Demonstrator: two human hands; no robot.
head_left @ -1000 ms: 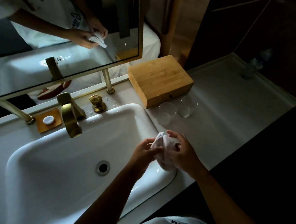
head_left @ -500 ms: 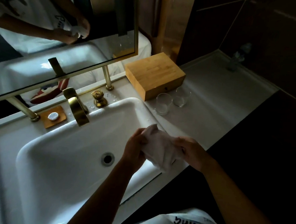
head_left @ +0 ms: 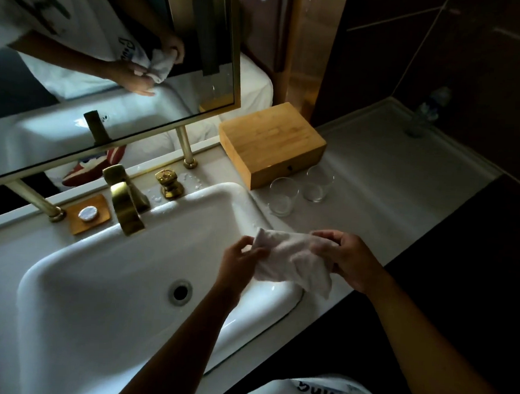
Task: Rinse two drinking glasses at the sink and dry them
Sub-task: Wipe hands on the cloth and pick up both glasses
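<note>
Two clear drinking glasses stand upright side by side on the white counter, the near one (head_left: 283,197) and the far one (head_left: 319,185), just in front of a wooden box. Below them, over the sink's right rim, I hold a crumpled white cloth (head_left: 294,260) stretched between both hands. My left hand (head_left: 239,260) pinches its left end and my right hand (head_left: 350,260) grips its right end. Neither hand touches a glass. The white sink basin (head_left: 98,278) lies to the left.
A brass faucet (head_left: 126,202) and brass knob (head_left: 168,184) sit behind the basin. A small soap dish (head_left: 88,214) is at the left. The bamboo box (head_left: 270,143) stands behind the glasses. A mirror (head_left: 109,62) hangs above on brass posts. A bottle (head_left: 426,112) stands far right.
The cloth was bunched in a ball between my hands; it is now spread wider, my hands drawn apart. The view has shifted slightly; the glasses have stayed put.
</note>
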